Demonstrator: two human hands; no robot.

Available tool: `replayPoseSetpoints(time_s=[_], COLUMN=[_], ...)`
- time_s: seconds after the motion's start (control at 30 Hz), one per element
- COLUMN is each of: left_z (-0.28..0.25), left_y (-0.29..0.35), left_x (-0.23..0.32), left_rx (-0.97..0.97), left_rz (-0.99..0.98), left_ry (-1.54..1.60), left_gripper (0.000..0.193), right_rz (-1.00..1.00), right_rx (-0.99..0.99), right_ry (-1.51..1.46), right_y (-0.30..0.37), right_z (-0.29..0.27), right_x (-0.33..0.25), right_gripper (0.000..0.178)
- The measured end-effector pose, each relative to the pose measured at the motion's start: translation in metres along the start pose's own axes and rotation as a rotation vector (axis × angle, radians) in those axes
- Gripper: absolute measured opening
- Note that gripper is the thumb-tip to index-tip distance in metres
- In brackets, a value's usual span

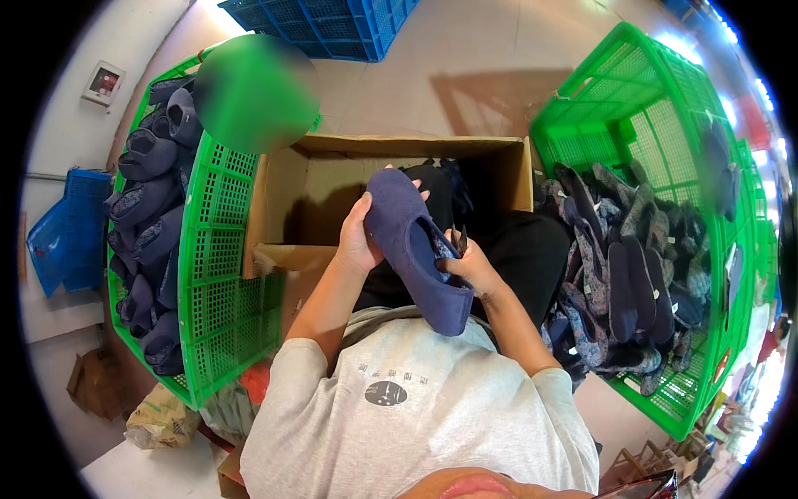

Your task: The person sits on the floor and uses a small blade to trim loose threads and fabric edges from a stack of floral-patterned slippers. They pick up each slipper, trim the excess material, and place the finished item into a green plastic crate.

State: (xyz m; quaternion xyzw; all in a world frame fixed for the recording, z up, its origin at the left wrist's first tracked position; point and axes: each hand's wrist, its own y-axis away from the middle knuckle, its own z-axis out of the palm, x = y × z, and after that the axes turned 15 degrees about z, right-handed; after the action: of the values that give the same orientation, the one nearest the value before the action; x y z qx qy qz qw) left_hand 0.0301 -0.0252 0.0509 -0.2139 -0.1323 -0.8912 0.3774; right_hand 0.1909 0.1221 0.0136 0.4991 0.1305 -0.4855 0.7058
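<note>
A navy cloth slipper [409,241] with a patterned lining is held up in front of my chest, toe pointing up and away from me. My left hand [359,235] is closed around its toe end, thumb on top and fingertips showing on the far side. My right hand [475,268] grips the side of the slipper's opening near the heel, thumb over the edge. From that same hand stick up two dark pointed blades, which look like thread snips [459,239]; their handle is hidden in the palm.
An open cardboard box [332,145] stands beyond my knees. To the left, a green crate [220,274] holds several navy slippers. On the right, another green crate [615,91] lies tilted with several patterned slippers and dark soles. A blue crate [332,29] is farther back.
</note>
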Motion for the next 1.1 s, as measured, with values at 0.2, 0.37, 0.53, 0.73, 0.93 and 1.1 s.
replayPoseSetpoints(time_s=[0.2, 0.37, 0.53, 0.73, 0.93, 1.1], left_z=[0.004, 0.003, -0.018, 0.003, 0.008, 0.005], left_y=[-0.015, -0.017, -0.015, -0.008, 0.021, 0.031], left_x=[-0.003, -0.001, 0.009, 0.027, 0.026, 0.047], left_rx=[0.253, 0.422, 0.529, 0.331, 0.227, 0.012], left_rz=[0.043, 0.138, 0.206, -0.033, -0.363, -0.488], left_ry=[-0.135, -0.251, -0.297, -0.333, -0.434, -0.716], left_gripper=[0.06, 0.05, 0.038, 0.027, 0.019, 0.035], right_rz=[-0.168, -0.246, -0.331, -0.626, -0.798, -0.785], right_rx=[0.154, 0.072, 0.059, 0.664, 0.804, 0.555], right_ry=[0.053, 0.002, 0.48, 0.174, 0.312, 0.364], right_y=[0.001, 0.026, 0.044, 0.036, 0.06, 0.068], right_z=[0.003, -0.011, -0.006, -0.027, -0.075, -0.086], right_x=[-0.006, -0.025, -0.025, 0.002, -0.032, -0.043], right_gripper=[0.024, 0.023, 0.027, 0.006, 0.01, 0.015])
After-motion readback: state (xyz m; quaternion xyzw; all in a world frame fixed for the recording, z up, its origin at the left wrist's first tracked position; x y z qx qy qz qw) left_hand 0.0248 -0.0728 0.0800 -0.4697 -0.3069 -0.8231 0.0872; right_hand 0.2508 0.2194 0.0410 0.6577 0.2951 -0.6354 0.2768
